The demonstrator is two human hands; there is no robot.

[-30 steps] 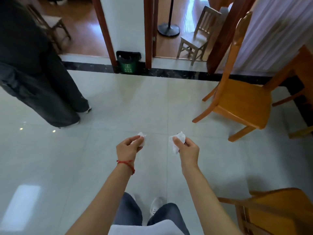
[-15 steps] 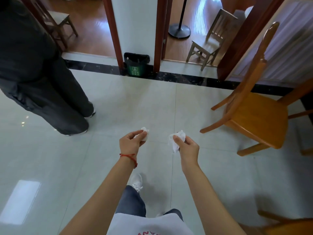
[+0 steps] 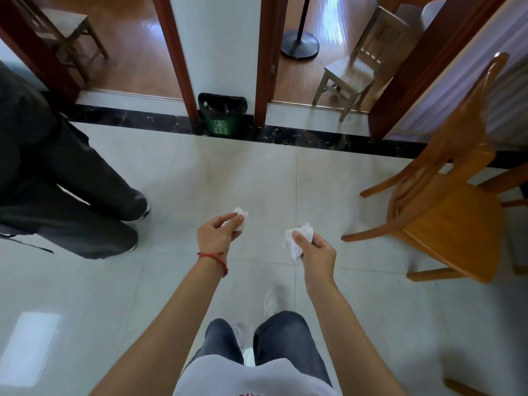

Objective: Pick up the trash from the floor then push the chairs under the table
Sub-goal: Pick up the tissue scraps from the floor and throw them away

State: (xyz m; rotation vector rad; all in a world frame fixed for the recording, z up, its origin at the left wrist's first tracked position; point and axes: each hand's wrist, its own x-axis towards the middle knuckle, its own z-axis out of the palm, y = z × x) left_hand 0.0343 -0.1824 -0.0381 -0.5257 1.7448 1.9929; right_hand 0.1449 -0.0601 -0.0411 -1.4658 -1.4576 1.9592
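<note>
My left hand (image 3: 217, 235) pinches a crumpled white tissue (image 3: 240, 219) in front of me, above the pale tiled floor. My right hand (image 3: 315, 251) grips a second crumpled white tissue (image 3: 297, 238) at about the same height. A small green trash bin (image 3: 222, 114) with a black liner stands against the white pillar straight ahead. An orange wooden chair (image 3: 448, 207) stands to my right, its seat turned away from me.
A person in dark trousers (image 3: 65, 192) stands close on my left. Beyond the black floor strip lie two doorways, with a pale wooden chair (image 3: 354, 70) and a round stand base (image 3: 300, 47) behind the right one. Another chair leg (image 3: 457, 385) shows at bottom right.
I have walked forward, so the bin and the doorways are nearer. Both hands still hold their tissues. The orange chair has slid toward the right edge of view.
</note>
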